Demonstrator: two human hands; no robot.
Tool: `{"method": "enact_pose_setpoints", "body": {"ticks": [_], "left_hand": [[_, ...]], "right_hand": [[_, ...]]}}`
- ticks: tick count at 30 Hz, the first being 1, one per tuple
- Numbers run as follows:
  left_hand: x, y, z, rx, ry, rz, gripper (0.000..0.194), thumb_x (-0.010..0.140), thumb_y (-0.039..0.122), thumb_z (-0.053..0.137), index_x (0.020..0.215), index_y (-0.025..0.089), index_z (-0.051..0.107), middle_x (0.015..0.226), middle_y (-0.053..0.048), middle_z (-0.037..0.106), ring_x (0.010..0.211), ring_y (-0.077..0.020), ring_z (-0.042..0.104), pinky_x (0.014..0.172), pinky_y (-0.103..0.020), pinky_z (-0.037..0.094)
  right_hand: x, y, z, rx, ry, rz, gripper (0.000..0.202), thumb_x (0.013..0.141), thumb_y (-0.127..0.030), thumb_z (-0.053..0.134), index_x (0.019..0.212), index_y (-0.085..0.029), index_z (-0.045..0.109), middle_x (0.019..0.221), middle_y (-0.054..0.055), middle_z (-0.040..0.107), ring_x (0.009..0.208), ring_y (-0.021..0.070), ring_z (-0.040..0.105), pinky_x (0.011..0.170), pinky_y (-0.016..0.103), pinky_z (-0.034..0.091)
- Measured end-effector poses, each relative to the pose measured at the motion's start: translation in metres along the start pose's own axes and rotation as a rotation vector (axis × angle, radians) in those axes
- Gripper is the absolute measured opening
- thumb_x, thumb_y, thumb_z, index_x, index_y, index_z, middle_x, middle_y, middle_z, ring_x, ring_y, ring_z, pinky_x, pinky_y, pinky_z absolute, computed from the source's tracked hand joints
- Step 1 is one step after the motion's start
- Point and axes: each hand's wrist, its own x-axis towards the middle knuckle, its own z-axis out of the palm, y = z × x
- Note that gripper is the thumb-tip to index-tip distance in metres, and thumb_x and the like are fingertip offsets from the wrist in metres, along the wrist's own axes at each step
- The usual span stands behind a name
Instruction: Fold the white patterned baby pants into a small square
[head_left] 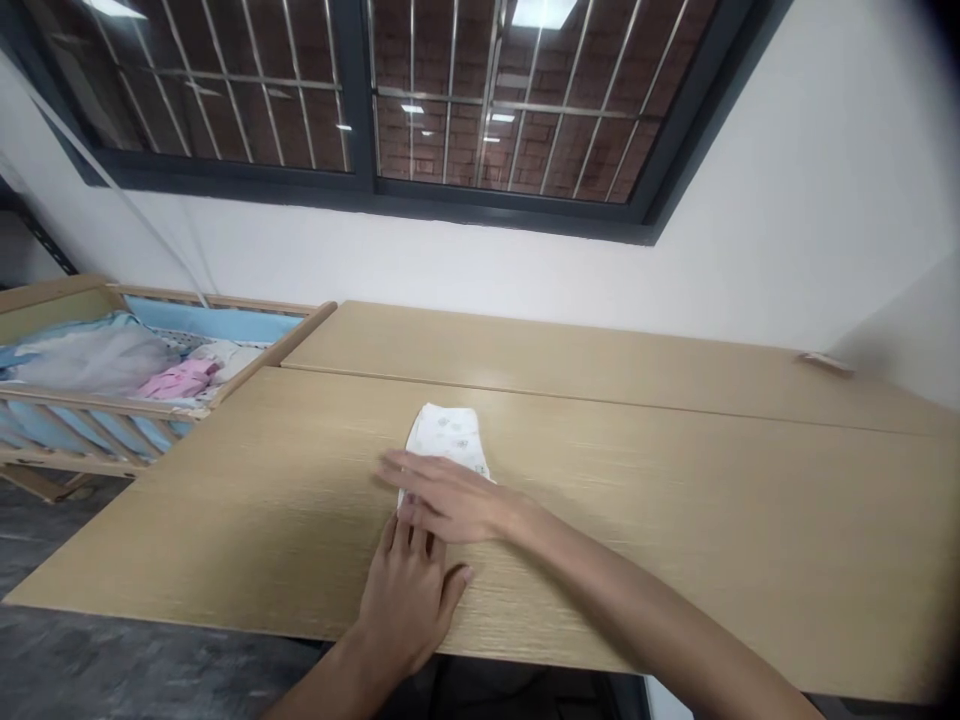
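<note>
A small folded white cloth (448,432) with a faint grey print lies flat on the wooden table (637,520). Across its lower part rests my right hand (454,498), palm down, its fingers stretched to the left and slightly blurred. My left hand (409,590) is at the cloth's near edge, palm down on the table, with its thumb out to the right. The fingertips of my left hand are partly hidden under my right hand. Neither hand is closed around anything.
At the left stands a wooden crib (281,345) with blue padding, holding a pink cloth (180,380) and pale bedding. A second tabletop (525,350) adjoins along the wall, with a small flat object (825,362) at its right. A barred window (375,190) is above.
</note>
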Motion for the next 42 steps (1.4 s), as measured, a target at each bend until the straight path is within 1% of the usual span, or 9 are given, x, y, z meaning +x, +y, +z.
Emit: {"method": "enact_pose_setpoints", "body": {"ticks": [3,6,14,20,25,30,36,39,42], "left_hand": [[0.002,0.000,0.000,-0.003,0.002,-0.028,0.045,0.099,0.045,0.047,0.114,0.009,0.070,0.116,-0.021,0.069,0.114,-0.0377,0.061,0.101,-0.056,0.049],[0.002,-0.001,-0.001,-0.026,0.014,-0.029,0.044,0.099,0.044,0.049,0.122,0.010,0.067,0.125,-0.019,0.066,0.118,-0.0368,0.060,0.101,-0.054,0.049],[0.003,-0.005,0.007,-0.008,0.109,0.006,0.055,0.100,0.047,0.049,0.140,0.009,0.054,0.146,-0.024,0.052,0.136,-0.0395,0.047,0.103,-0.052,0.047],[0.003,-0.005,0.007,-0.019,0.098,0.007,0.056,0.100,0.047,0.049,0.142,0.009,0.052,0.148,-0.025,0.049,0.137,-0.0403,0.047,0.103,-0.053,0.048],[0.003,-0.007,0.006,-0.016,0.087,0.011,0.057,0.100,0.046,0.049,0.143,0.009,0.050,0.150,-0.025,0.047,0.138,-0.0399,0.046,0.103,-0.052,0.048],[0.004,-0.007,0.008,-0.008,0.065,0.010,0.055,0.100,0.043,0.049,0.143,0.009,0.051,0.149,-0.024,0.050,0.138,-0.0401,0.046,0.104,-0.053,0.048],[0.002,-0.026,0.010,0.000,0.039,0.099,0.046,0.094,0.011,0.045,0.138,0.013,0.056,0.146,-0.020,0.054,0.136,-0.0350,0.051,0.106,-0.049,0.047],[0.006,-0.052,0.005,-0.108,-0.049,0.196,0.056,0.086,0.000,0.043,0.139,0.014,0.054,0.144,-0.015,0.057,0.133,-0.0278,0.054,0.108,-0.043,0.048],[0.017,-0.079,0.001,-0.270,-0.117,0.268,0.054,0.088,0.000,0.040,0.139,0.016,0.052,0.138,-0.010,0.063,0.126,-0.0215,0.059,0.107,-0.038,0.050]], "right_hand": [[0.000,0.004,0.014,0.038,-0.098,-0.006,0.056,0.108,-0.042,0.038,0.160,-0.023,0.031,0.167,0.007,0.025,0.154,0.0205,0.022,0.126,0.038,0.021],[-0.002,0.022,0.019,0.026,-0.134,0.078,0.055,0.109,-0.048,0.033,0.160,-0.027,0.030,0.167,0.005,0.022,0.156,0.0198,0.017,0.127,0.041,0.015],[0.005,0.075,0.004,-0.092,-0.128,0.207,0.064,0.107,-0.059,0.021,0.162,-0.028,0.021,0.169,0.002,0.010,0.157,0.0188,0.005,0.128,0.044,0.002],[0.016,0.111,-0.006,-0.147,-0.062,0.239,0.066,0.106,-0.060,0.026,0.163,-0.028,0.017,0.169,0.002,0.010,0.157,0.0234,0.007,0.128,0.047,0.006],[0.022,0.126,-0.012,-0.202,-0.042,0.260,0.068,0.106,-0.059,0.021,0.163,-0.022,0.017,0.169,0.005,0.012,0.157,0.0228,0.009,0.128,0.045,0.005],[0.023,0.134,-0.012,-0.221,-0.010,0.260,0.068,0.107,-0.056,0.017,0.163,-0.017,0.020,0.169,0.007,0.015,0.157,0.0228,0.010,0.128,0.044,0.008],[0.021,0.128,-0.012,-0.390,0.210,0.350,0.060,0.108,-0.040,0.026,0.160,-0.010,0.026,0.168,0.016,0.018,0.157,0.0291,0.009,0.126,0.050,0.009],[0.010,0.107,-0.016,-0.412,0.284,0.339,0.051,0.106,-0.031,0.033,0.154,-0.012,0.037,0.161,0.020,0.034,0.149,0.0339,0.028,0.120,0.055,0.024],[-0.008,0.080,-0.022,-0.258,0.247,0.328,0.039,0.105,-0.032,0.039,0.137,-0.017,0.056,0.131,0.017,0.062,0.123,0.0298,0.056,0.105,0.048,0.043]]}}
